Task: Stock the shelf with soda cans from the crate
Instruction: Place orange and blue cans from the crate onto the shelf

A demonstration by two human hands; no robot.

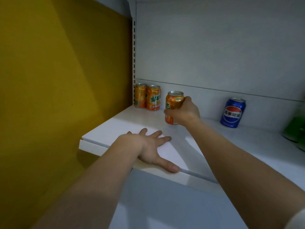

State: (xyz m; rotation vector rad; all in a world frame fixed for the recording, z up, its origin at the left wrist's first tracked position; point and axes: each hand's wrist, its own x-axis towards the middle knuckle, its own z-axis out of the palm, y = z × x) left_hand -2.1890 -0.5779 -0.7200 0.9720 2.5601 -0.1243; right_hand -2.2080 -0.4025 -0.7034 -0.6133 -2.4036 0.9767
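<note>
The white shelf (pixel 125 128) spans mid-frame. The left hand (pixel 151 147) lies flat and open on its front edge; the right hand (pixel 184 111) grips an orange can (pixel 173 103) at centre, upright. Released carelessly, it could tip against the two orange cans (pixel 153 100) in the back left corner.

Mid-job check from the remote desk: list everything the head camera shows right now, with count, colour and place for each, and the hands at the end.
orange cans: 2, orange with green lettering, upright side by side in the shelf's back left corner
held orange can: 1, orange, upright, right of the pair, near the back; whether its base touches the shelf is unclear
blue can: 1, blue with a red, white and blue logo, upright further right
green items: blurred, count unclear, far right edge
shelf: 1, white, holds all the cans
yellow wall: 1, left of the shelving
left hand: flat on the shelf's front edge
right hand: grips the held orange can
</note>
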